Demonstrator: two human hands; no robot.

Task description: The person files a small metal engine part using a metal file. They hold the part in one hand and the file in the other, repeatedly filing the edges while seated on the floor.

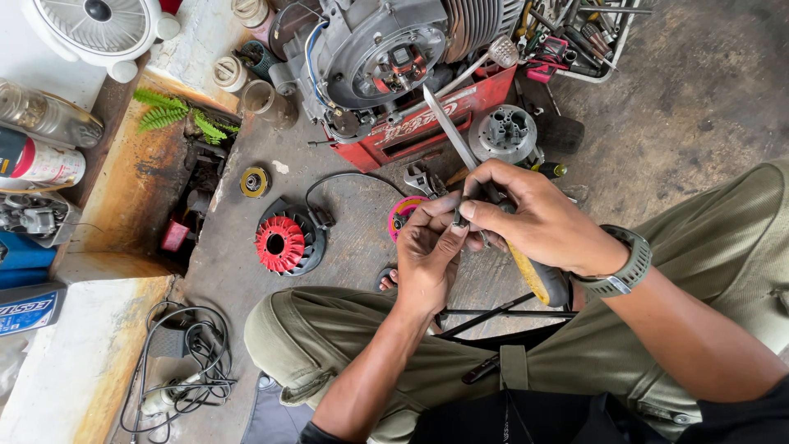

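- Flat file (448,125), long grey blade with yellow handle (528,275), is held over the lap, blade tip pointing up toward the engine (386,57).
- Small dark metal part (460,218) is pinched against the file blade, between both hands; its kind cannot be told.
- Left hand (427,259): fingers curled narrow, thumb and forefinger tips closed on the small part.
- Right hand (534,218): fingers wrapped tight around the file near the handle, forefinger pressed on the part; a grey-green watch (622,265) is worn at the wrist.
- Red metal toolbox (427,123) with white lettering is seen under the engine, above the hands.
- Spray can (37,162), white with a red band, is laid on its side at far left.
- Blue-and-white labelled package (29,308) is seen at the left edge, lower down.
- Round pink-rimmed tin (403,215) is seen on the floor just left of the hands, partly hidden.
- Red finned fan wheel (281,242) is laid on the concrete, left of the tin.
- White crate of tools (575,41) is placed top right.
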